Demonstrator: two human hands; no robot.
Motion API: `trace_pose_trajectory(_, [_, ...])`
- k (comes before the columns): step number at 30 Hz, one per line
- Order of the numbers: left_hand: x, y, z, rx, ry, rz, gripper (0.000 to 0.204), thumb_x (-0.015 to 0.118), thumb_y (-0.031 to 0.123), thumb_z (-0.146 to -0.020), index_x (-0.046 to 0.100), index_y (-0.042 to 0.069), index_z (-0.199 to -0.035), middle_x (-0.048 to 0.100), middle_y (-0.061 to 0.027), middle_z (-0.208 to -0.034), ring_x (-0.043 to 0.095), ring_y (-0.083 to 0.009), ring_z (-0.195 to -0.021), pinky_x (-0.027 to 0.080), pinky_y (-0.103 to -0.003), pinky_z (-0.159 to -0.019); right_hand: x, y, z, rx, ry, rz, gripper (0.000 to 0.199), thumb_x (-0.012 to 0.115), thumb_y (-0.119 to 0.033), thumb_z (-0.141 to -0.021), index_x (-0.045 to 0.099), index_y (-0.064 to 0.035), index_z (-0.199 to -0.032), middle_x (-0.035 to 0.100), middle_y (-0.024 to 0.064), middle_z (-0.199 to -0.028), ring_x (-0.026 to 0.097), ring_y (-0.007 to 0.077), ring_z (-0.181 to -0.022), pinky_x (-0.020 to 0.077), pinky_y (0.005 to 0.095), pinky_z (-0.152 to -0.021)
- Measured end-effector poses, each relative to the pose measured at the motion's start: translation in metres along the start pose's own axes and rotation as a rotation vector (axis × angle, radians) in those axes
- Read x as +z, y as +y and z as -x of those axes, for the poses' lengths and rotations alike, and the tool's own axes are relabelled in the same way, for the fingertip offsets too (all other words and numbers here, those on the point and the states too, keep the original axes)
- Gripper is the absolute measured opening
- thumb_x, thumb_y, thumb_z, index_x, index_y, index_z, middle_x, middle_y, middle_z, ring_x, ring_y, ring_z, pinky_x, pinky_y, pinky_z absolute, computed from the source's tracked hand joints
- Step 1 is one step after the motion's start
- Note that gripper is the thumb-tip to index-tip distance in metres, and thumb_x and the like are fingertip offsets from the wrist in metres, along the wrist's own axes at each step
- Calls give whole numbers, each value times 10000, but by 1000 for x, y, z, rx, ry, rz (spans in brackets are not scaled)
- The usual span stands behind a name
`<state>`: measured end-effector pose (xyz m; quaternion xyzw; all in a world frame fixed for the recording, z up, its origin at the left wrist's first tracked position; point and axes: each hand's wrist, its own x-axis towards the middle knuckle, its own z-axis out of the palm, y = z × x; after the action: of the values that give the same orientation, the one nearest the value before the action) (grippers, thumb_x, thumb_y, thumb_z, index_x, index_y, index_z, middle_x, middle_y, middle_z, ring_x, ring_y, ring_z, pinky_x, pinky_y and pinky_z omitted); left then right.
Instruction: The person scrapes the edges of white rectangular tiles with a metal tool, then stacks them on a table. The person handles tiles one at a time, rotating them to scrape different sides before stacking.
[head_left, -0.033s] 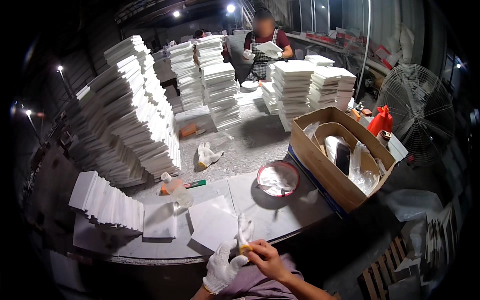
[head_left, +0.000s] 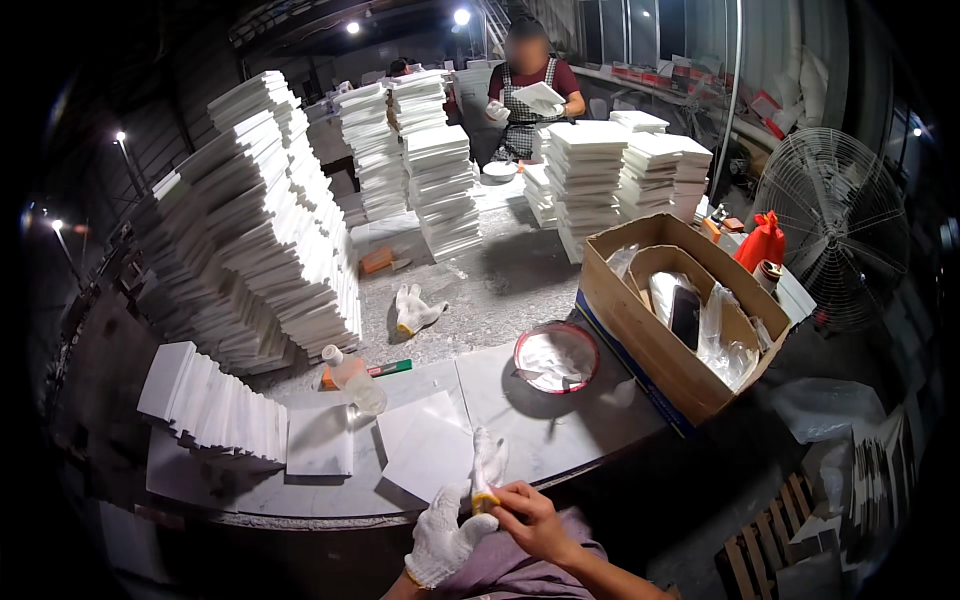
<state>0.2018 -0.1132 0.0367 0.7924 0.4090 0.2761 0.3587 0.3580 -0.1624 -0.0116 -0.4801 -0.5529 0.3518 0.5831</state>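
Currently | right hand [head_left: 535, 521]: fingers clamped on glove [head_left: 488, 462] | left hand [head_left: 441, 541]: can't tell | weak pinch could drop glove toward six o'clock

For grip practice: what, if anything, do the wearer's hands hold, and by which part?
The right hand holds a white glove by its cuff; left hand unclear.

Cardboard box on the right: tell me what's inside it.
The cardboard box holds a dark flat object, something white and crumpled clear plastic. Whatever lies beneath these is covered and cannot be seen.
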Motion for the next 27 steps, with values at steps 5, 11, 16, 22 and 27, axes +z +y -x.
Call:
trace_pose_trajectory(5, [6, 5, 0, -157, 40, 29, 467, 765, 379, -757, 605, 63, -1062, 646, -123, -911, 647, -244, -797, 508, -348, -690, 3, -4, -1, -139, -14, 105, 527, 681, -22, -766, 570, -102, -1274, 596, 108, -894, 598, 218, -752, 483, 273, -681])
trace_pose_trajectory(11, [4, -14, -3, -243, 26, 170, 268, 752, 84, -777, 621, 12, -1000, 658, -43, -890, 619, -109, -802, 515, -263, -722, -1, -12, -6, -57, -18, 102, 555, 593, 54, -756, 564, -116, -1283, 518, 68, -777, 507, 176, -618, 440, 271, -596])
trace_pose_trajectory(16, [4, -20, -3, -99, 107, -119, 288, 696, 162, -735, 645, 88, -1008, 663, -124, -893, 643, -312, -782, 504, -389, -700, -5, -9, -8, -115, -58, 152, 490, 595, 36, -785, 613, -170, -1229, 510, 68, -746, 508, 189, -601, 442, 290, -571])
trace_pose_trajectory(22, [-1, -12, -6, 0, 223, -393, 328, 657, 205, -725, 631, 122, -1041, 651, -97, -811, 616, -334, -734, 474, -452, -681, -7, -18, -7, -160, -111, 260, 464, 596, 60, -748, 679, -203, -1122, 526, 62, -737, 548, 194, -631, 452, 290, -557])
trace_pose_trajectory(27, [4, -25, -8, 138, 346, -524, 425, 674, 255, -739, 601, 134, -1141, 648, -83, -789, 591, -320, -655, 460, -439, -630, 4, -30, -5, -132, -32, 556, 379, 597, -12, -790, 655, -236, -1092, 544, 52, -770, 586, 239, -613, 479, 342, -517])
